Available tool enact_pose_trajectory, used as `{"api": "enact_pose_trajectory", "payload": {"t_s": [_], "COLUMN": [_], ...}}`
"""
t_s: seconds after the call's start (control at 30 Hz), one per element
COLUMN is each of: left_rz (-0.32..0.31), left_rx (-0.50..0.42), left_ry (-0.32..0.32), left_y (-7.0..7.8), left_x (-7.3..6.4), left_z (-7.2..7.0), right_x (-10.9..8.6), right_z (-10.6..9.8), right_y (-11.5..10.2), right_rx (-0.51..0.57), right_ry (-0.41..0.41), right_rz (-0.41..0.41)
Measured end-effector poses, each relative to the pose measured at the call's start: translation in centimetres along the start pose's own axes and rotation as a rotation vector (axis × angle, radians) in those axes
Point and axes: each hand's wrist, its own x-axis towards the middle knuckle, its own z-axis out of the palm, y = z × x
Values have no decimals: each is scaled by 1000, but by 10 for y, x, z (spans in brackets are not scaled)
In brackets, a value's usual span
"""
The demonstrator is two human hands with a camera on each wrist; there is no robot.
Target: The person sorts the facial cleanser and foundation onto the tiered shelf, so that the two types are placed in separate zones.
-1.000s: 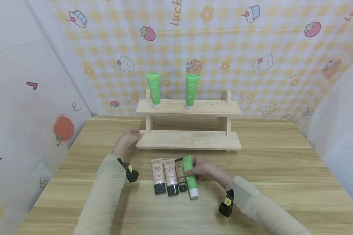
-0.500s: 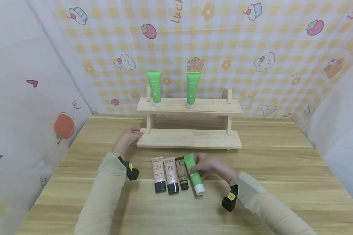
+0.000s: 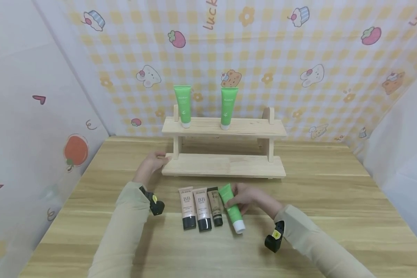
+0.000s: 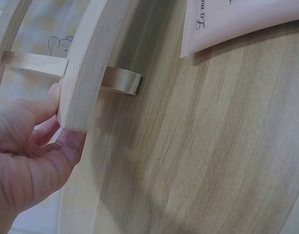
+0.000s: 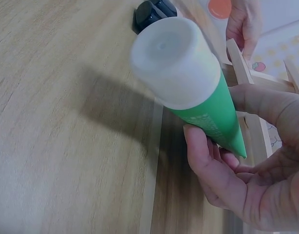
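My right hand (image 3: 244,197) pinches a green squeeze tube (image 3: 233,210) with a white cap, between thumb and fingers. In the right wrist view the tube (image 5: 213,114) is held with its cap toward the camera, its shadow on the table. My left hand (image 3: 152,163) grips the left end of the lower board of a two-tier wooden shelf (image 3: 224,165); in the left wrist view its thumb lies on one face and the fingers on the other. Left of the held tube lie two pink BB cream tubes (image 3: 187,206) and a slim brown tube (image 3: 215,204), all black-capped.
Two more green tubes (image 3: 183,106) stand cap-down on the upper shelf board (image 3: 253,125), at its left and middle. The shelf sits near the back of the wooden table (image 3: 316,185), before a checked yellow backdrop (image 3: 257,50). White cloth walls flank both sides.
The green tube in my right hand has shifted right, away from the brown tube, and its cap end has swung further right. My left hand stays on the shelf.
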Motion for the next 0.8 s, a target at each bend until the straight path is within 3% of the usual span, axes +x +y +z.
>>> {"api": "enact_pose_trajectory", "payload": {"t_s": [0.27,0.8], "left_rz": [11,19], "left_rx": [-14,22], "left_ry": [0,9], "left_y": [-1,-1], "left_x": [-2,-2], "left_z": [0,-1], "right_x": [-2,-2], "right_z": [-2,-9], "right_y": [1,-4], "right_rx": [11,-21], "right_ry": [3,-80], "right_rz": [-3,-59]}}
